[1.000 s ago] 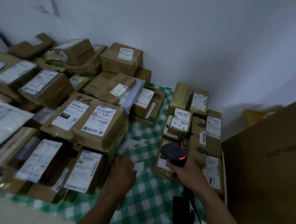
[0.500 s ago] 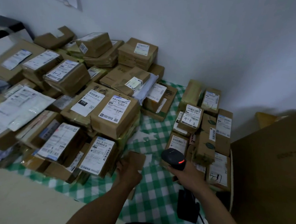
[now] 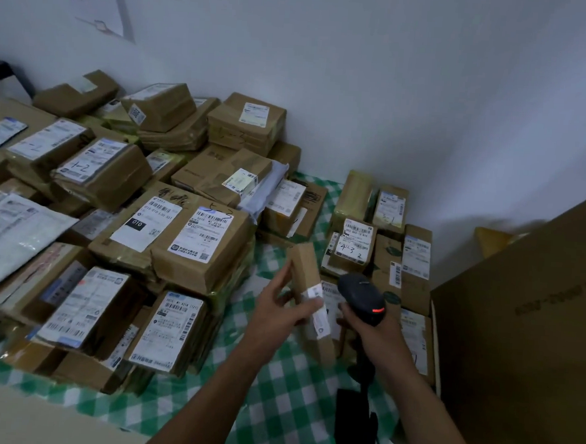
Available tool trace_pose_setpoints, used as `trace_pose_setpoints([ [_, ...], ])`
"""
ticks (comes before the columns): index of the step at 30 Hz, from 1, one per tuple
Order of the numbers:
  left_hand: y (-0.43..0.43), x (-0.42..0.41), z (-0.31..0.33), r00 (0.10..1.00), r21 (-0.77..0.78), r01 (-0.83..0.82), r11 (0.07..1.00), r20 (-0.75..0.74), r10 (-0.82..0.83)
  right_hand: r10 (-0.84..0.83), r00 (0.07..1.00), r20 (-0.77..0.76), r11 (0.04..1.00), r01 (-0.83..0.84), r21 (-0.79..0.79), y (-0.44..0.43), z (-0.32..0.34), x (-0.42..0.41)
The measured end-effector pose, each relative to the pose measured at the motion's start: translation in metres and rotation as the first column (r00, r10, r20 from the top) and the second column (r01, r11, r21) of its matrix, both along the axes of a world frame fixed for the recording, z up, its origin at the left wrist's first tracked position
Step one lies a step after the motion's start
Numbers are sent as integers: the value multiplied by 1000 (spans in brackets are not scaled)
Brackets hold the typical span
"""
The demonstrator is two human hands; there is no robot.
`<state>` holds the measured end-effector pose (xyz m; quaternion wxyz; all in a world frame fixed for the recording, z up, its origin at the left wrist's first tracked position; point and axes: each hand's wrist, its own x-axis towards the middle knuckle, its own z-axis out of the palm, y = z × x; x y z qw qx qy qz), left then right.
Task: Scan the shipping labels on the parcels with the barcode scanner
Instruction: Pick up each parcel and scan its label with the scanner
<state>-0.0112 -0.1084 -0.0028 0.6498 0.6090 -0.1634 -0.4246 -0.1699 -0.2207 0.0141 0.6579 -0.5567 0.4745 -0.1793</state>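
Observation:
My left hand grips a long, narrow cardboard parcel lifted above the green checked cloth, thumb across its white label. My right hand holds a black barcode scanner with a red light, right beside the parcel's label end. A big heap of labelled cardboard parcels lies at the left. A smaller group of parcels sits behind the scanner against the wall.
A large brown carton stands close on the right. A black scanner stand with a cable sits on the cloth under my right arm. White wall behind; pale floor at the lower left.
My left hand has picked the narrow parcel up from the cloth and raised it toward the scanner. The right hand with the scanner has stayed about where it was. The view shifted.

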Motion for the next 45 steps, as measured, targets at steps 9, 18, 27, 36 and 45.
trace_pose_setpoints([
  [9,-21,-26,46,991,-139,84,987,-93,-97,-34,989,145,999,32,15,-11,19,4],
  [18,-6,-23,25,967,-38,161,986,207,-150,-248,964,95,962,257,-94,-27,13,6],
  [27,-12,-10,31,893,100,-43,994,449,-7,-337,927,165,938,346,-31,-24,28,15],
  [36,-6,7,10,710,84,-44,996,704,-28,-445,880,166,893,451,-1,-42,36,8],
  [45,2,15,5,959,122,-118,985,270,82,-436,894,103,898,440,-18,-49,15,5],
])
